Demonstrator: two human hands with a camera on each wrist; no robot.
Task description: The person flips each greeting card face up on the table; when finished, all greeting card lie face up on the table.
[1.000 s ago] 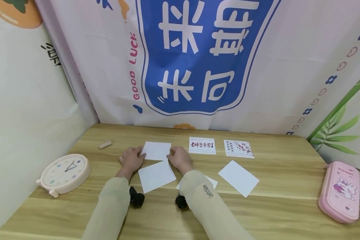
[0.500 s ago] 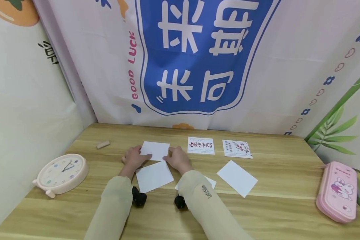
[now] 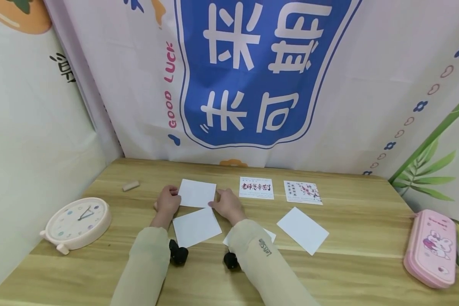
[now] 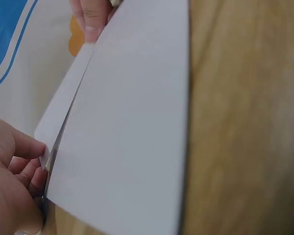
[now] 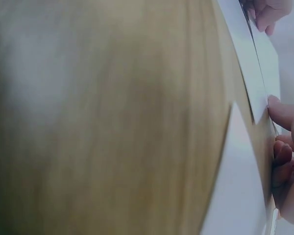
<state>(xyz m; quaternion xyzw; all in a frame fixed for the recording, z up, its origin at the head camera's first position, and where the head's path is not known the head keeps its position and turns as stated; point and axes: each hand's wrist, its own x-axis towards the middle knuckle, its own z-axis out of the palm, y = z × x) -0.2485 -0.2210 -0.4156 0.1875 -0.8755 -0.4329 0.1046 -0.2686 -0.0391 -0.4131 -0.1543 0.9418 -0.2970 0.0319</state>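
Note:
A blank white card (image 3: pixel 197 193) lies between both hands on the wooden table, one row behind another blank card (image 3: pixel 197 227). My left hand (image 3: pixel 167 201) pinches its left edge, with the thumb at the near left corner in the left wrist view. On the opposite side my right hand (image 3: pixel 229 205) holds the near right corner between thumb and fingers, as the right wrist view shows at the card (image 5: pixel 269 63). A third blank card (image 3: pixel 269 234) is partly hidden under the right forearm. Farther right lies a tilted blank card (image 3: pixel 303 230).
Two printed cards, one with red writing (image 3: pixel 257 188) and one with blossoms (image 3: pixel 302 192), lie at the back. A round clock (image 3: pixel 78 223) and a small beige block (image 3: pixel 131 185) are at left. A pink pencil case (image 3: pixel 432 248) stands at the right edge.
The left thumb reached over the card half a second ago and has drawn back to its left edge. The right hand stays at the right corner. The card has hardly shifted.

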